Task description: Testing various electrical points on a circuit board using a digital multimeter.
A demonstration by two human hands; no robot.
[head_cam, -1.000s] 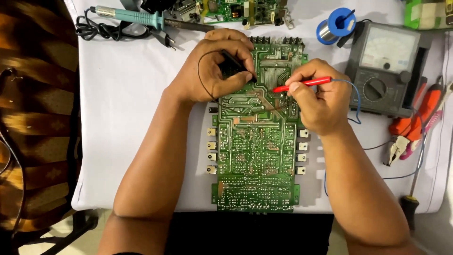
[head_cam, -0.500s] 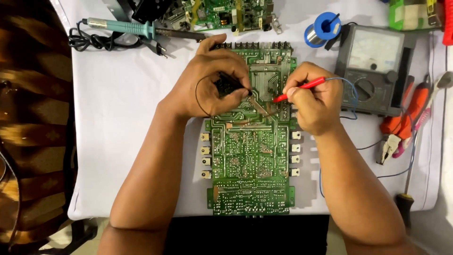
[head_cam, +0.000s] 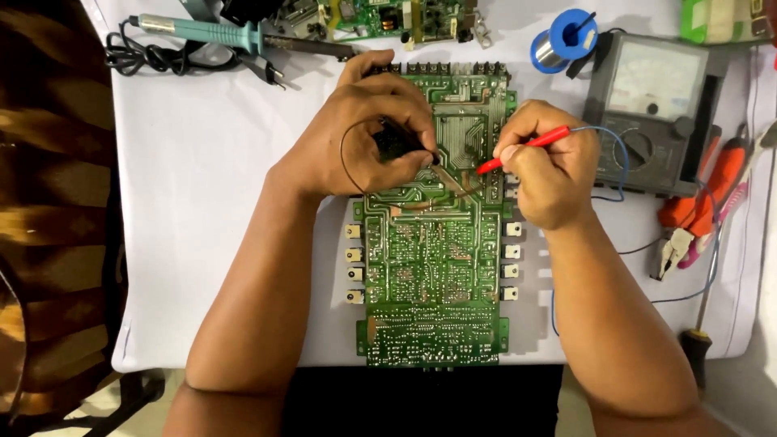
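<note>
Big green circuit board (head_cam: 433, 275) lay solder side up on the white cloth (head_cam: 202, 202), approx. centre. Left hand (head_cam: 364, 133) was curled shut round a black probe (head_cam: 396, 139), mostly hidden by fingers; tip met the board's upper traces. Right hand (head_cam: 550, 166) pinched a red probe (head_cam: 522, 150) pen-style, tip on the board nr the black one. Analog multimeter (head_cam: 647, 113) sat to the right, pliers (head_cam: 696, 218) beyond it partly overlapped by wires. Soldering iron (head_cam: 218, 34) and second board (head_cam: 380, 18) were cut off at top edge.

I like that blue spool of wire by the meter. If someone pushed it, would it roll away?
Probably not: the blue spool seems to stand on its flat end. Tipped sideways, its round rims would likely roll. It looks small, so probably light.
</note>
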